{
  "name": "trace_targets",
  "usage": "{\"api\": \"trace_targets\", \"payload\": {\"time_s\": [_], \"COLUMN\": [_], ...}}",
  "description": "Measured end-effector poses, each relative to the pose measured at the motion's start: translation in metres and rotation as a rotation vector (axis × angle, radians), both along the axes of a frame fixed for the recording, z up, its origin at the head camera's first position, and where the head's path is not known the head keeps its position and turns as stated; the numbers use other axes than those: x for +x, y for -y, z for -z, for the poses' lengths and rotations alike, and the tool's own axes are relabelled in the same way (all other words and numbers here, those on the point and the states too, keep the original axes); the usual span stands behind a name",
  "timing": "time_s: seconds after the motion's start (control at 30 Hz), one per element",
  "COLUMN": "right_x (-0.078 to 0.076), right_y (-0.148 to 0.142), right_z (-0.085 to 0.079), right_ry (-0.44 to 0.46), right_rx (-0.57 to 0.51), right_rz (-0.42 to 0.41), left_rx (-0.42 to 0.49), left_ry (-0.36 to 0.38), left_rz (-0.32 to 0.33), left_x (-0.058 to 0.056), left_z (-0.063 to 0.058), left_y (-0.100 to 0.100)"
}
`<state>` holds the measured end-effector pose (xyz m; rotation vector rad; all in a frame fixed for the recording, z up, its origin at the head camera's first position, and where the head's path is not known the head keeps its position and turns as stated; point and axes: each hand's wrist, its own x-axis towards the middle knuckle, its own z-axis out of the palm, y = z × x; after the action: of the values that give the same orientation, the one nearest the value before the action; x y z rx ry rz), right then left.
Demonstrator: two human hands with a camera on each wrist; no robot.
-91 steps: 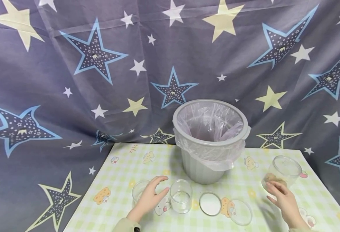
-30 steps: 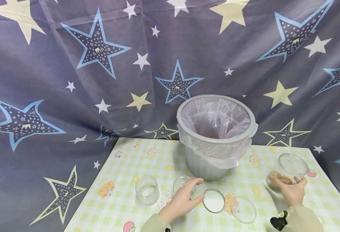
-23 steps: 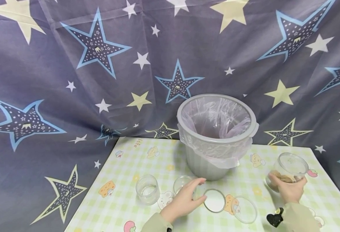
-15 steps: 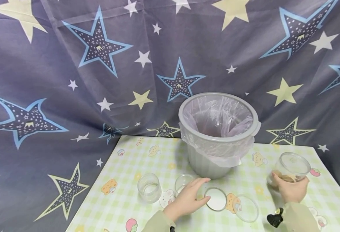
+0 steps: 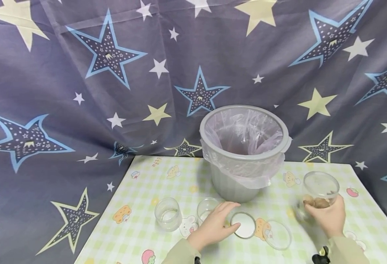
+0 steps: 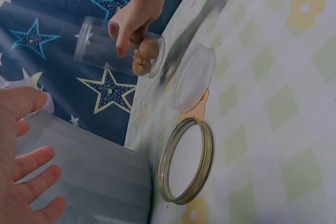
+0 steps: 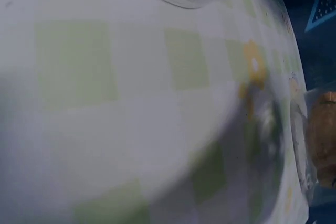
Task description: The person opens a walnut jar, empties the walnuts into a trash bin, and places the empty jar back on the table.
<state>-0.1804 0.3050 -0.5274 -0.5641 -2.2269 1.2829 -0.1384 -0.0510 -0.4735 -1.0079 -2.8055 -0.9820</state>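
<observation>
My right hand [image 5: 328, 216] grips a clear jar [image 5: 321, 183] round its side. Several brown, walnut-like nuts [image 6: 147, 53] lie in the bottom of that jar. A shadow stretches over the tablecloth below it, and the jar hangs just above the cloth. My left hand [image 5: 214, 225] hovers with fingers spread and holds nothing, close beside a metal-rimmed lid [image 5: 243, 224]. Right of this lid lies a clear plastic lid [image 5: 277, 235]. Behind my left hand stands a clear jar [image 5: 206, 209], partly hidden by it, and another clear jar [image 5: 168, 216] stands further left.
A grey bin [image 5: 234, 185] with a translucent liner stands at the back middle of the table, behind the lids. The table [image 5: 127, 234] wears a green checked cloth. A dark star-patterned curtain [image 5: 81, 146] hangs right behind its far edge.
My right hand has closed round the nut jar and shifted it slightly left, off the cloth. My left hand has moved right, from between the two jars to beside the metal-rimmed lid.
</observation>
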Motion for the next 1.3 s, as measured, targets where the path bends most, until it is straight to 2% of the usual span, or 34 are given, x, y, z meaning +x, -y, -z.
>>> {"api": "trace_targets", "payload": {"time_s": [0.1,0.3,0.37,0.6,0.83,1.03,1.3], "right_x": [0.006,0.018,0.021,0.028,0.038,0.043,0.048], "right_y": [0.003,0.007,0.009,0.017,0.022,0.026,0.038], "right_z": [-0.004,-0.014,-0.018,-0.025,-0.029,-0.032,-0.032], "right_ry": [-0.051,0.006,-0.001,-0.143,-0.218,-0.27,-0.271], "right_rx": [0.037,0.092,0.128,0.221,0.253,0.3,0.398], "right_rz": [-0.043,-0.103,-0.141,-0.288,-0.356,-0.446,-0.542], "left_rx": [-0.004,-0.02,-0.021,0.006,0.012,-0.039,-0.083], "left_ry": [-0.007,-0.045,-0.043,-0.038,-0.114,-0.156,-0.2], "left_rz": [0.008,0.014,0.012,0.012,0.026,0.066,0.094], "left_x": [0.0,-0.001,0.0,-0.001,-0.003,-0.008,-0.01], "left_z": [0.0,-0.001,-0.002,-0.005,-0.008,-0.017,-0.029], "left_y": [-0.001,-0.003,-0.003,-0.003,-0.003,-0.005,-0.01]}}
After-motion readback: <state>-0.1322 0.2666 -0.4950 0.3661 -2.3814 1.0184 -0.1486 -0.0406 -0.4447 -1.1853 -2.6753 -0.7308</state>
